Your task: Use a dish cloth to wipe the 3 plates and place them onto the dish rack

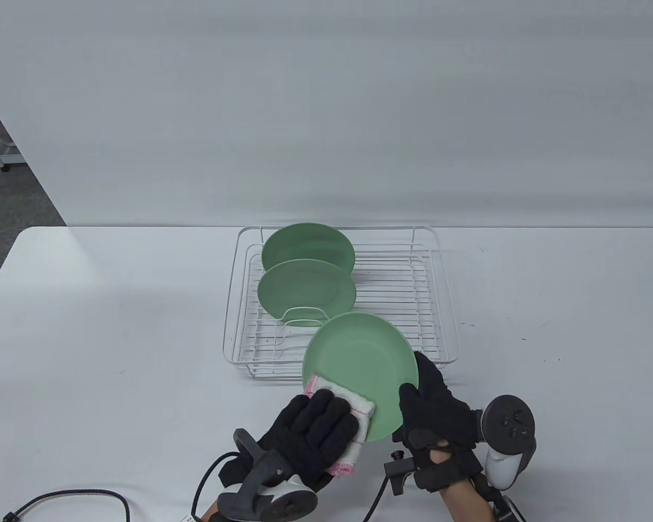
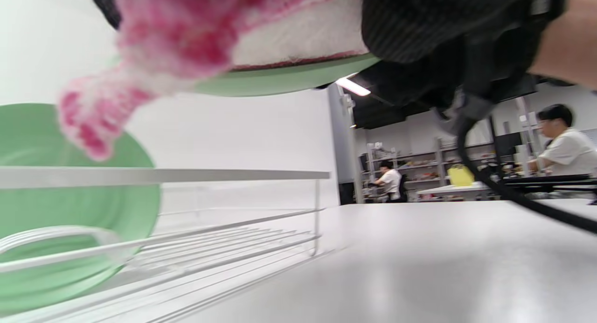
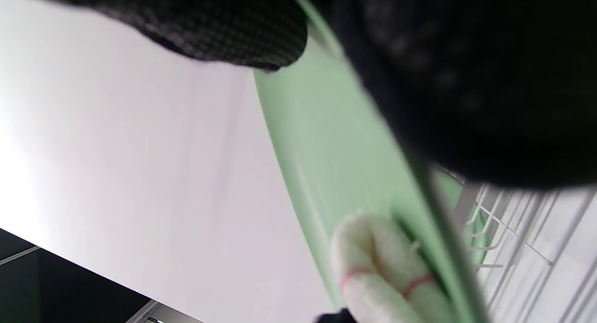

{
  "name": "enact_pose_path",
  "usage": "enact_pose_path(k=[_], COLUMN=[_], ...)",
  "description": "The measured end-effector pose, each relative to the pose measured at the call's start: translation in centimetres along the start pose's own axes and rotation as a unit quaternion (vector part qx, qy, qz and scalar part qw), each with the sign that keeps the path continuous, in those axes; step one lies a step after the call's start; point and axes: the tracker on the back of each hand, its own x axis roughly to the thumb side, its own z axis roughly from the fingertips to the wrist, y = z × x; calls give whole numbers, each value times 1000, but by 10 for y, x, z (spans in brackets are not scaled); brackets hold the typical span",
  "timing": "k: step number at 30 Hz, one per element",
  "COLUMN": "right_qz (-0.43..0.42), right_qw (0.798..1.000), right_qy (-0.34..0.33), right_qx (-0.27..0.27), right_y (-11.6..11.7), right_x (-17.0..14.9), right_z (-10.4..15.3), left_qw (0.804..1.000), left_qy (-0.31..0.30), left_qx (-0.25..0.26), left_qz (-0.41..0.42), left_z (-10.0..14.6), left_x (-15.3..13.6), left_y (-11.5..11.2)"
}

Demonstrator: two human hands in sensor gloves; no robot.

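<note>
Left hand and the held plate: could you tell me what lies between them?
The dish cloth, pressed by the left hand onto the held plate; the table view shows it.

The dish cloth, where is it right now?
In the table view, the dish cloth is near the bottom centre, pressed by the left hand against the plate held by the right hand.

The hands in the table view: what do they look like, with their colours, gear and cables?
Both hands wear black fabric gloves. The left hand carries a dark grey and white tracker on its back, with a black cable that runs along the table. The right hand has a grey ring-shaped tracker with small buttons, a white handle, black straps and a thinner black cable. A bare wrist shows below the right glove.
</note>
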Motion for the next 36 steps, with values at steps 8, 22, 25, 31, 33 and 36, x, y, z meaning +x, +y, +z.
enact_pose_path(k=[8, 22, 25, 31, 33, 36], right_qz=[18, 7, -32, -73, -78, -79], right_qw=[995, 987, 987, 987, 989, 991], right_qy=[-36, 1, 20, 44, 47, 44], right_qx=[90, 160, 156, 134, 118, 98], right_y=[27, 52, 45, 27, 21, 10], right_x=[6, -7, -12, -14, -15, -14], right_z=[8, 6, 1, -6, -8, -12], left_qw=[985, 975, 983, 990, 989, 990], left_qy=[150, 11, -16, -34, -48, -60], left_qx=[-9, -82, -82, -52, -20, 48], left_qz=[86, 205, 165, 130, 142, 118], left_z=[4, -5, -7, -8, -5, -3], left_x=[-44, -6, 10, 22, 23, 26], left_y=[-12, -22, -18, -13, -9, 0])
